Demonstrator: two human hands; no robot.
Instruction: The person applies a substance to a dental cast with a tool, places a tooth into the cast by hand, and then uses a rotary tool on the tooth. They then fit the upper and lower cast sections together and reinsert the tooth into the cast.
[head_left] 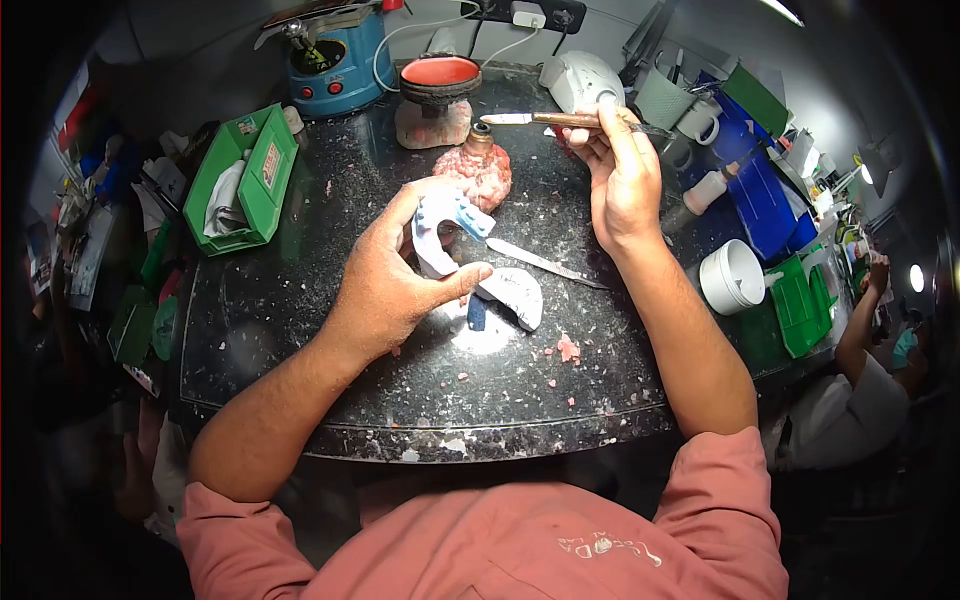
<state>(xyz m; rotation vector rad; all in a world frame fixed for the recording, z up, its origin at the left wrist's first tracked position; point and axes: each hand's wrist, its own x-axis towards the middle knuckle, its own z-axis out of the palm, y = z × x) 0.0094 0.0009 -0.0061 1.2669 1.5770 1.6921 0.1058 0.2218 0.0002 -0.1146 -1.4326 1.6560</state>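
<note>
In my left hand, thumb and fingers grip a horseshoe-shaped dental cast, pale with bluish teeth. My right hand pinches a wax knife by its brown handle, held nearly level. The knife's pale blade points left, close to the metal neck of a burner crusted with pink wax; no flame shows. Just right of the held cast, a metal spatula lies on the black table. Below it rests another plaster cast with pencil marks, beside a small dark blue block.
A red-filled bowl stands behind the burner, near a blue machine. On the left is a green bin; on the right, a white tub and a green tray. Pink wax crumbs dot the table. Another person sits far right.
</note>
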